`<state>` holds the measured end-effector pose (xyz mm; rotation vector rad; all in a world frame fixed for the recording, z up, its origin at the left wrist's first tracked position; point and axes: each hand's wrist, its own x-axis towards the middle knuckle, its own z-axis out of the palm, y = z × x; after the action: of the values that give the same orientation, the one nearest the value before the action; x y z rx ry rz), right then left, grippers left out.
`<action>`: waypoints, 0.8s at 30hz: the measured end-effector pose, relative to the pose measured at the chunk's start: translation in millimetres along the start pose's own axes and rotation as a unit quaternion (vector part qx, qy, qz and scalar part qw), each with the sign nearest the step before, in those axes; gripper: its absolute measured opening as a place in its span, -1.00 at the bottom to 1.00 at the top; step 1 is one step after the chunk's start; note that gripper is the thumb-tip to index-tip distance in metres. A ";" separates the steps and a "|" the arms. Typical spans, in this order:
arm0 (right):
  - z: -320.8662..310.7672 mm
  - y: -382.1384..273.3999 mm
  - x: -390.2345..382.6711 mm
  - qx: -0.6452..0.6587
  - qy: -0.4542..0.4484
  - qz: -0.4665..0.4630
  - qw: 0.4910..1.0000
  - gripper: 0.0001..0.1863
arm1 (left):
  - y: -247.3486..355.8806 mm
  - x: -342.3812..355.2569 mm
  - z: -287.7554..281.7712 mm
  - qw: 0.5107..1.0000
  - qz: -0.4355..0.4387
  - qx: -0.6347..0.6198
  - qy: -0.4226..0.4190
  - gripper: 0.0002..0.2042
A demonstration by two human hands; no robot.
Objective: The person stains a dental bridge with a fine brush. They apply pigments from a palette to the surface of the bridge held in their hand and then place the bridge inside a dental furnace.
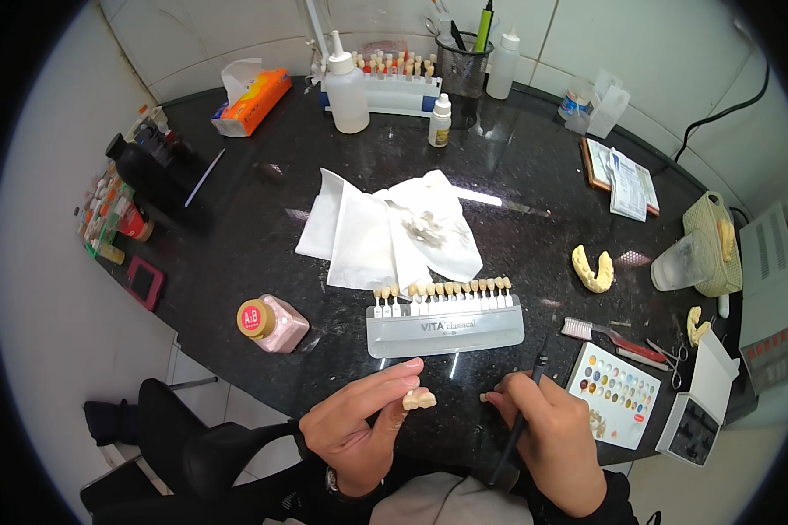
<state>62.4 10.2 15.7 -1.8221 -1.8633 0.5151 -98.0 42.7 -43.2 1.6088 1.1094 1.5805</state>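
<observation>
My left hand (pixel 356 426) pinches a small cream dental bridge (pixel 419 399) between its thumb and fingers, just in front of a grey tooth shade guide (pixel 446 332). The guide carries a row of tooth-shaped tabs. To the right, my right hand (pixel 548 437) is closed around a slim black-handled brush (pixel 510 448), its thin tip pointing up and away. At the thumb and fingertip of that same hand shows a tiny tooth-coloured piece (pixel 484 397). Beside it lies a white palette (pixel 615 395) with rows of coloured dabs.
White tissues (pixel 350 229), one stained grey, lie behind the guide. A pink bottle with a gold cap (pixel 282 325) stands at left. Yellow dental casts (pixel 593 269), a toothbrush (pixel 600 331), scissors (pixel 676 360) and an open box (pixel 693 429) are at right. Squeeze bottles (pixel 348 98) stand at the back.
</observation>
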 end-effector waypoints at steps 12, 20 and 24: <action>-18.4 1.9 -1.1 0.011 -0.080 0.007 0.997 -0.80 | 7.7 3.6 -0.7 1.000 0.009 0.019 0.012 -0.91; -22.8 -4.3 -25.7 -0.103 -0.065 0.026 0.992 -0.84 | 5.2 1.1 1.4 1.000 0.027 0.014 0.006 -0.90; -21.1 -11.6 -27.4 -0.125 -0.083 0.060 0.987 -0.82 | 1.8 -0.8 0.7 0.999 0.036 0.009 0.005 -0.90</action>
<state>65.0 -19.0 37.5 -2.1230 -2.0129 0.5077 -97.0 41.3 -42.0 1.6710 1.0847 1.6319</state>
